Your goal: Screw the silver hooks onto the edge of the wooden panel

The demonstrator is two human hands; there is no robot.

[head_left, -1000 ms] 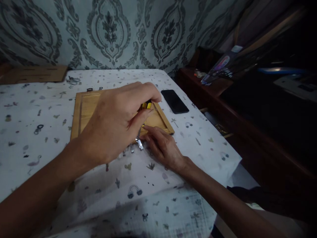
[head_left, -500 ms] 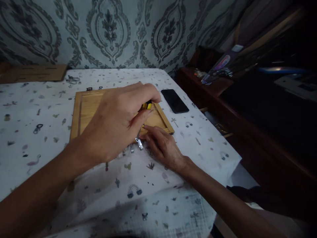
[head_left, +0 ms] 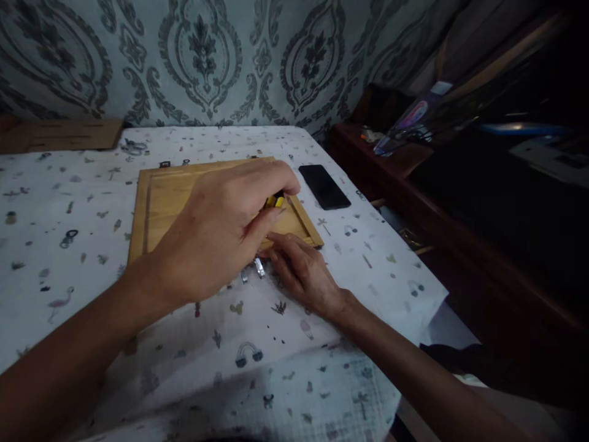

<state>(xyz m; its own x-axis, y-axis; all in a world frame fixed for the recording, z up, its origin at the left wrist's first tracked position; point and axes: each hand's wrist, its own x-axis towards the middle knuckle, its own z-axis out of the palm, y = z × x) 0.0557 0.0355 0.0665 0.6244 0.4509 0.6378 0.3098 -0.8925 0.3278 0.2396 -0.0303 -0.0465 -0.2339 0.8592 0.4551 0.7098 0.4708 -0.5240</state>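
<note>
My left hand (head_left: 216, 221) is wrapped round a yellow and black tool handle (head_left: 277, 199), above the right part of a framed wooden board (head_left: 168, 190). The tool's lower end is hidden behind the fingers. Beside it, at the board's near edge, my right hand (head_left: 304, 270) has its fingers pressed together, the fingertips at the frame; what they grip, if anything, is hidden. Small silver metal pieces (head_left: 259, 268) stick out at the near edge, between the two hands.
A black phone (head_left: 324, 186) lies right of the board on the patterned tablecloth (head_left: 184, 356). Brown cardboard (head_left: 69, 135) is at the back left. To the right stands dark red furniture (head_left: 414, 184) with a clear bottle (head_left: 411, 116) on it.
My left hand and the yellow and black handle have shifted down slightly. My right hand stays nearly in place. The view has moved a little.
</note>
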